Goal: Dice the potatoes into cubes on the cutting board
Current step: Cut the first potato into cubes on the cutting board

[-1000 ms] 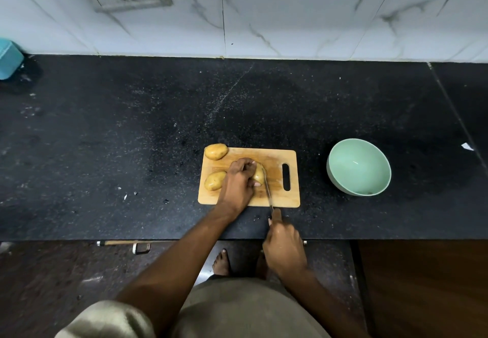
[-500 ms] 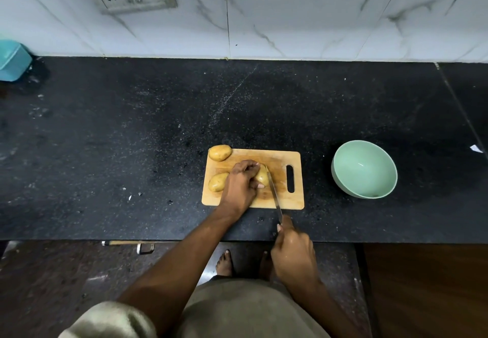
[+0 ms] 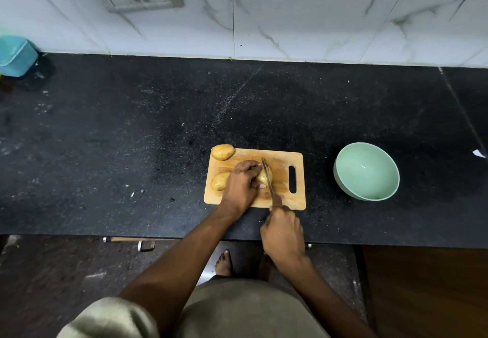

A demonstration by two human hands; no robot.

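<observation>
The left hand (image 3: 241, 184) curled over a potato (image 3: 262, 176) at the middle of the wooden cutting board (image 3: 285, 201), holding it down. The right hand (image 3: 284, 234), below the board's lower edge, gripped a knife (image 3: 268, 179) whose blade lay across that potato. Two whole potatoes, one (image 3: 223, 152) at the board's upper left corner and another (image 3: 219, 181) left of the hand, sat apart. A green bowl (image 3: 366, 171) stood to the right on the black counter (image 3: 132, 139).

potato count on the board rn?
3. One potato at the far left corner of the cutting board, one at its left edge beside the left hand, one held under that hand, under the knife. More could be hidden.
</observation>
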